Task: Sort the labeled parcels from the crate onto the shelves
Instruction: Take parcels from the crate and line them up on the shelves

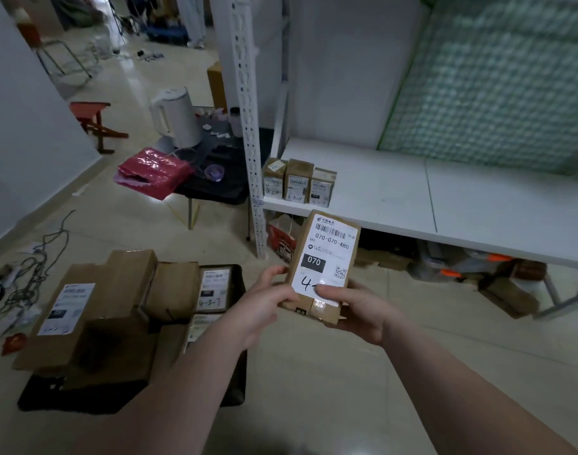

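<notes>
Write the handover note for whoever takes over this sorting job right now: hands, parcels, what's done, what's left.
Hands: left hand and right hand both grip the held parcel by its lower end, label up, in front of the shelf.
Label: reads 070-070-A80. The handwritten code starts "4-" and the rest is under the right thumb.
Done: three parcels stand at the shelf's left end.
Left: shelve the held parcel, then sort the boxes piled in the black crate on the floor to the left.
</notes>
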Available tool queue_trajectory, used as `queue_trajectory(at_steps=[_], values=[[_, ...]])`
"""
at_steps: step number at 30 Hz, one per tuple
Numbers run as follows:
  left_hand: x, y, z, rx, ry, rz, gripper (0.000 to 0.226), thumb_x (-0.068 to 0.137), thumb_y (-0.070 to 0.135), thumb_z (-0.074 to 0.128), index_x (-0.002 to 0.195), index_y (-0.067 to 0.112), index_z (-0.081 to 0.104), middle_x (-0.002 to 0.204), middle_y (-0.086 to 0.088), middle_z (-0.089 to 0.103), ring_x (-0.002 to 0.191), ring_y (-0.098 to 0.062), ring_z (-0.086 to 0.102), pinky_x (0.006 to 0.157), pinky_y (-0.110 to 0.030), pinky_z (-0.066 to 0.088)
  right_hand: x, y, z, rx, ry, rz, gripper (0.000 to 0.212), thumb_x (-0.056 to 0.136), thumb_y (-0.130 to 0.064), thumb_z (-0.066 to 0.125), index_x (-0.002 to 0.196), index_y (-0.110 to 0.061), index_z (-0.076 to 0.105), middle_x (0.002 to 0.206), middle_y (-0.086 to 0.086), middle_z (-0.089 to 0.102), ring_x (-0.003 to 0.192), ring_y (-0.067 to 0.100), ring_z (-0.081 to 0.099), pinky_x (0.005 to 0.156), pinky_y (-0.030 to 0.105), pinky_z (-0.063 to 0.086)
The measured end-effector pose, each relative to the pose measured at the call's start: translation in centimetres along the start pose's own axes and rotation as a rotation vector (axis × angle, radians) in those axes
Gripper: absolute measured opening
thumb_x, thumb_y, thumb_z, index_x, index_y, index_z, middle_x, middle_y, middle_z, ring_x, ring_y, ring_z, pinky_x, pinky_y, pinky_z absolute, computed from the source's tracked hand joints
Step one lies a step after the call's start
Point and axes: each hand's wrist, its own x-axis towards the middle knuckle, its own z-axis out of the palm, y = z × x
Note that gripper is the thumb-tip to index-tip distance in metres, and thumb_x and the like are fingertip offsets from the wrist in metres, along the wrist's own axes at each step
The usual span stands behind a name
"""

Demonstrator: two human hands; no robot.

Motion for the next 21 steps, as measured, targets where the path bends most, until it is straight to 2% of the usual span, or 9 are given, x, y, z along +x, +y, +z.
queue_trajectory(at_steps=[2,7,12,15,18,21], values=[[1.3,0.3,2.0,0.061,0.003,0.004,0.061,0.075,0.02,0.064,0.129,0.039,0.041,0.122,0.003,0.061,0.11,-0.014,0.055,0.094,-0.037,0.037,-0.1,-0.4,-2.0,0.0,0.014,-0.019,0.068,0.064,-0.022,0.087,0.126,-0.021,0.059,0.112,-0.004,0.074,0.094,0.012,0.072,0.071,0.029,0.056],[4.4,1.5,4.6,0.215,0.049,-0.013,0.067,0.082,0.023,0.061,0.141,0.038,0.033,0.132,0.0,0.052,0.118,-0.017,0.05,0.107,-0.045,0.034,1.1,-1.1,-5.6,0.052,0.088,-0.046,0.073,0.063,-0.019,0.085,0.13,-0.018,0.055,0.112,-0.002,0.074,0.103,0.017,0.07,0.08,0.035,0.056],[8.6,3.1,5.8,0.266,0.027,0.015,0.061,0.085,0.027,0.061,0.141,0.036,0.038,0.127,0.01,0.056,0.114,-0.012,0.051,0.099,-0.043,0.04,4.3,-2.1,-7.9,0.094,0.188,-0.068,0.069,0.07,-0.01,0.084,0.13,-0.017,0.052,0.115,-0.001,0.072,0.109,0.021,0.067,0.1,0.05,0.049],[12.2,4.1,6.3,0.268,0.011,0.014,0.06,0.085,0.028,0.062,0.139,0.039,0.041,0.131,0.012,0.054,0.115,-0.012,0.051,0.085,-0.036,0.046,6.8,-3.1,-9.8,0.093,0.228,-0.059,0.062,0.07,-0.008,0.085,0.122,-0.019,0.054,0.111,0.0,0.074,0.107,0.024,0.067,0.1,0.053,0.049],[16.2,5.4,6.8,0.299,-0.016,0.012,0.056,0.083,0.03,0.063,0.135,0.041,0.044,0.129,0.014,0.056,0.116,-0.012,0.052,0.094,-0.04,0.046,9.7,-4.5,-12.1,0.104,0.258,-0.047,0.063,0.067,-0.006,0.086,0.116,-0.024,0.051,0.106,0.0,0.076,0.104,0.026,0.069,0.099,0.052,0.05],[20.4,6.6,6.9,0.332,-0.028,-0.002,0.05,0.084,0.029,0.062,0.13,0.043,0.048,0.125,0.015,0.058,0.111,-0.01,0.054,0.096,-0.04,0.045,13.2,-5.9,-14.4,0.085,0.269,-0.026,0.077,0.063,-0.006,0.088,0.127,-0.02,0.047,0.105,0.001,0.076,0.103,0.025,0.07,0.1,0.052,0.049]])
